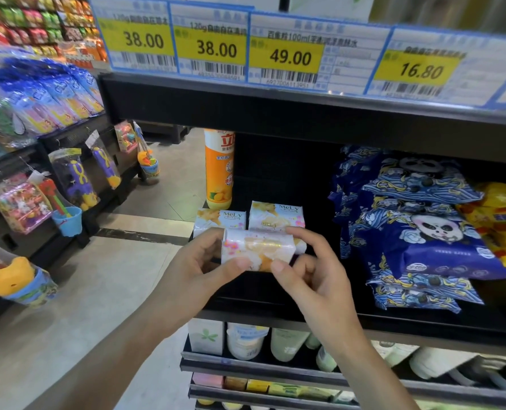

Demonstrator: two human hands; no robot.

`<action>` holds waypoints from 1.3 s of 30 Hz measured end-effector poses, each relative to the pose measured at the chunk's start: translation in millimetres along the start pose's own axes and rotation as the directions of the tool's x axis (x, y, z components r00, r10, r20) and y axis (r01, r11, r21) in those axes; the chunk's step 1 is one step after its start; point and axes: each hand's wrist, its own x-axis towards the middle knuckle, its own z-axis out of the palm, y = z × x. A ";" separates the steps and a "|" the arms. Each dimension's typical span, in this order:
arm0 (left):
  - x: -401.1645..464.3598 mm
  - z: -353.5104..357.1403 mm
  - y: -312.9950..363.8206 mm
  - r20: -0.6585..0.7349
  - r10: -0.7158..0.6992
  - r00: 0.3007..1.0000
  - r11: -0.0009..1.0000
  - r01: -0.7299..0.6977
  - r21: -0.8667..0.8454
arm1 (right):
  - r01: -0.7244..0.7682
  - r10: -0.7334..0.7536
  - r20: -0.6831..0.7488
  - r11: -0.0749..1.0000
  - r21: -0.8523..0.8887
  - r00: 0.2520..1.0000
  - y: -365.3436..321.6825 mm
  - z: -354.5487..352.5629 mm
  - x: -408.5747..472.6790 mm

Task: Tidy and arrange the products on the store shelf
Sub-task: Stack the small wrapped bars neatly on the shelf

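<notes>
A white soap bar pack with yellow and pink print (257,249) is held in front of the black shelf (305,318). My left hand (198,270) grips its left end, thumb under the front. My right hand (310,273) grips its right end, fingers over the top and thumb below. Two matching MeLy soap packs stand just behind: the left soap pack (217,218) and the right soap pack (275,216). An orange bottle (218,170) stands upright at the shelf's back left corner.
Blue panda-print bags (417,229) lie piled on the right of the shelf, with yellow bags (500,226) beyond. Price tags (287,54) line the shelf above. Bottles and tubs (245,341) fill the lower shelves. Hanging toys (71,184) line the aisle at left.
</notes>
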 end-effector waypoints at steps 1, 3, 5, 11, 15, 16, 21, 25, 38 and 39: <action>0.1 0.1 0.6 -0.011 -0.002 1.000 1.000 0.002 -0.011 | 0.064 -0.068 -0.042 0.993 -0.094 0.997 1.1 1.7 -1.9; 0.1 0.3 2.4 -0.030 -0.006 1.000 1.000 0.005 -0.022 | 0.185 -0.223 -0.082 0.926 -0.329 0.971 3.2 6.2 -5.8; 0.1 1.6 3.0 -0.051 -0.014 0.999 0.999 0.012 -0.036 | 0.255 -0.302 -0.016 0.834 -0.490 0.953 3.0 10.3 -7.8; 1.7 2.6 3.0 -0.105 -0.043 0.994 0.999 0.040 -0.032 | 0.455 -0.273 0.364 0.484 -0.747 0.890 -23.7 11.1 20.3; 4.4 1.1 2.3 -0.165 -0.069 0.984 0.991 0.048 -0.127 | 0.474 -0.219 0.425 0.508 -0.719 0.878 -50.0 10.1 41.4; 5.2 -0.1 2.1 -0.176 -0.088 0.980 0.982 0.057 -0.179 | 0.443 -0.211 0.390 0.485 -0.754 0.896 -55.4 10.2 50.3; 3.6 1.9 -1.6 -0.190 -0.087 0.978 0.995 0.076 -0.066 | 0.069 0.123 0.128 0.399 -0.914 0.984 -60.3 7.8 142.5; 2.3 7.5 -6.3 -0.111 -0.091 0.990 0.987 0.104 0.125 | -0.069 0.340 0.069 0.376 -0.924 0.938 -26.8 20.1 208.1; 5.6 0.1 -9.8 -0.087 -0.081 0.993 0.981 0.095 0.169 | -0.056 0.464 0.021 0.152 -0.987 0.886 37.3 22.5 260.9; 5.5 0.3 -9.5 -0.090 -0.074 0.993 0.981 0.089 0.173 | -0.060 0.445 0.026 0.178 -0.982 0.895 37.0 22.8 260.6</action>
